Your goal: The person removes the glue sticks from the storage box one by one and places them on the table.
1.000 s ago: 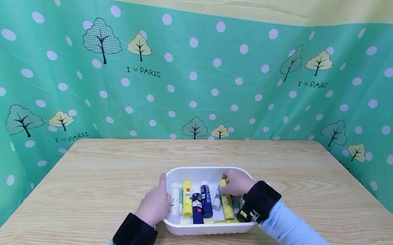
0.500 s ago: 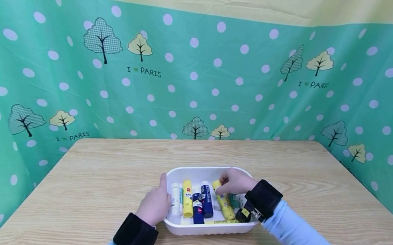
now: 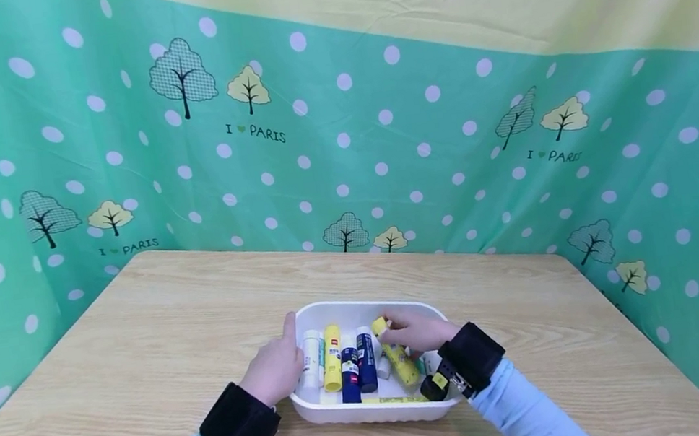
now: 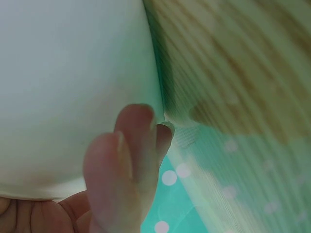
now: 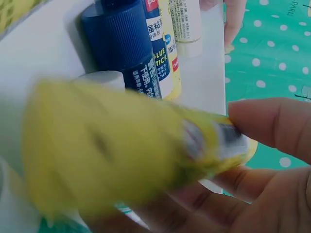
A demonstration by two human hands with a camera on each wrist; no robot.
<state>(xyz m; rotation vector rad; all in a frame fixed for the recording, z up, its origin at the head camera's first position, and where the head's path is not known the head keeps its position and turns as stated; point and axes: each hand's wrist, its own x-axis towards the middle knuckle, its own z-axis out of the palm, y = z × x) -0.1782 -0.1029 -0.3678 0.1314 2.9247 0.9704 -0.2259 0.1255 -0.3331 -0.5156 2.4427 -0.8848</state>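
In the head view, a white plastic basket (image 3: 348, 416) holds several glue sticks lying side by side. My left hand (image 3: 274, 365) grips the basket's left end; the left wrist view shows its fingers (image 4: 109, 179) against the outer wall. My right hand (image 3: 418, 329) pinches a yellow glue stick (image 3: 400, 364) between thumb and fingers, tilted above the basket floor. Close up in the right wrist view, this yellow stick looks blurred. Left of it lie a dark blue glue stick (image 3: 366, 361), a shorter dark blue one (image 3: 350, 374), another yellow one (image 3: 332, 358) and a white one (image 3: 310, 357).
A black round item with a yellow mark (image 3: 434, 386) sits in the basket's front right corner, and a flat yellow piece (image 3: 391, 400) lies along its front wall. The wooden table (image 3: 191, 317) meets a green dotted curtain (image 3: 295, 203) behind and at the sides.
The yellow glue stick in my right hand has swung its far end leftward, from nearly straight to slanted, and appears slightly lifted. My left hand stays at the basket's end. The head view shifts slightly.
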